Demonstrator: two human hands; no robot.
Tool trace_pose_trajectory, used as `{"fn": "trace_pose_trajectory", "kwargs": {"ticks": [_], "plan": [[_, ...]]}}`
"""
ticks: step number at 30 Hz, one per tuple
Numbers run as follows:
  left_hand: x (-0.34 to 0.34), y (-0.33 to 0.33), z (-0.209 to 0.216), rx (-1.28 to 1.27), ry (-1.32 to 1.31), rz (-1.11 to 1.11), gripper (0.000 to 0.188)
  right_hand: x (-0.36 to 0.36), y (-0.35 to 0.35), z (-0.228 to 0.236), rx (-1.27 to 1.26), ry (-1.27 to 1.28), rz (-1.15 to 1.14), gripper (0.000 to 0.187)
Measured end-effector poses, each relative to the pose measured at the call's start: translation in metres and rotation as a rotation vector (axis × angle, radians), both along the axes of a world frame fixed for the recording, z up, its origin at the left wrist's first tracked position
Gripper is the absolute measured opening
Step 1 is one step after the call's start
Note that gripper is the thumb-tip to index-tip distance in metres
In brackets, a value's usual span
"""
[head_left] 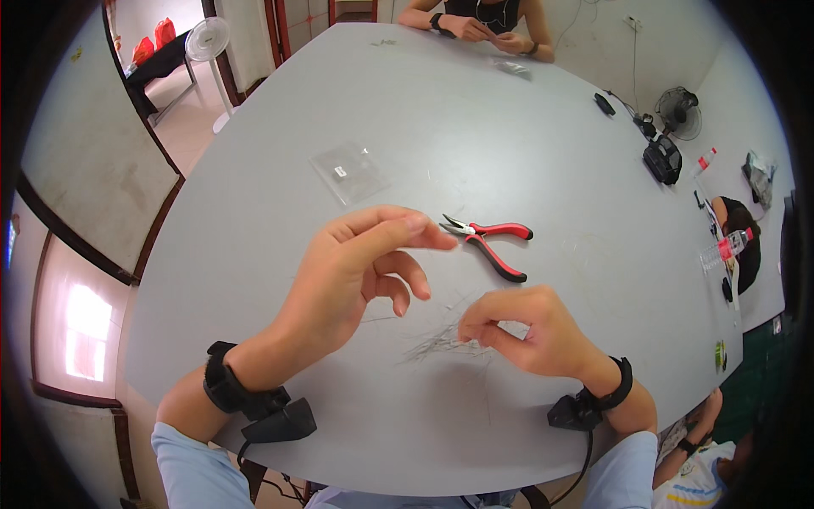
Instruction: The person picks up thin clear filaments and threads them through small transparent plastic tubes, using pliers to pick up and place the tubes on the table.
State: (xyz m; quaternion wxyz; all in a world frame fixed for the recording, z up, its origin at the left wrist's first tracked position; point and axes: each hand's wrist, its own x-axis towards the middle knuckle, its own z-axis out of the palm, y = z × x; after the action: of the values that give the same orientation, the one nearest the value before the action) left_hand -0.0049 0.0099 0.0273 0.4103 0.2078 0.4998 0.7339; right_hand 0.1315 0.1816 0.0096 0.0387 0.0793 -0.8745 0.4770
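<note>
My left hand [356,263] is raised over the table, left of the pliers. Its thumb presses against the index finger and the other fingers curl in; whatever thin thing may be between them does not show. A loose pile of thin silvery wire pieces [437,343] lies on the table in front of me. My right hand [534,331] reaches down at the right side of this pile, thumb and fingers pinched together at its edge. What the pinch holds is too small to make out. Just beyond both hands rest pliers [498,231] with red and black handles, their jaws slightly apart.
A clear plastic bag [348,172] lies flat on the grey table [254,212], left of the pliers. Across the table another person's hands [492,36] handle something small. Along the right lie a black case [662,159], a fan [678,112] and a bottle [727,249].
</note>
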Motion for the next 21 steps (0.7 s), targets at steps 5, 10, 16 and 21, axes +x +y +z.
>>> {"fn": "trace_pose_trajectory", "kwargs": {"ticks": [5,10,16,21], "plan": [[-0.008,0.0,-0.007,0.036,0.012,0.15,0.02,-0.003,0.006,0.006,-0.147,-0.053,-0.067,0.006],[-0.006,0.003,-0.011,0.038,0.146,0.166,0.019,-0.002,0.016,0.018,-0.394,0.232,-0.281,0.007],[0.029,0.005,-0.01,-0.071,0.385,0.023,0.015,0.001,-0.003,0.007,-0.322,0.27,-0.356,0.01],[0.036,0.005,-0.017,-0.112,0.563,0.031,0.011,0.004,-0.012,0.006,-0.364,0.213,-0.326,0.012]]}}
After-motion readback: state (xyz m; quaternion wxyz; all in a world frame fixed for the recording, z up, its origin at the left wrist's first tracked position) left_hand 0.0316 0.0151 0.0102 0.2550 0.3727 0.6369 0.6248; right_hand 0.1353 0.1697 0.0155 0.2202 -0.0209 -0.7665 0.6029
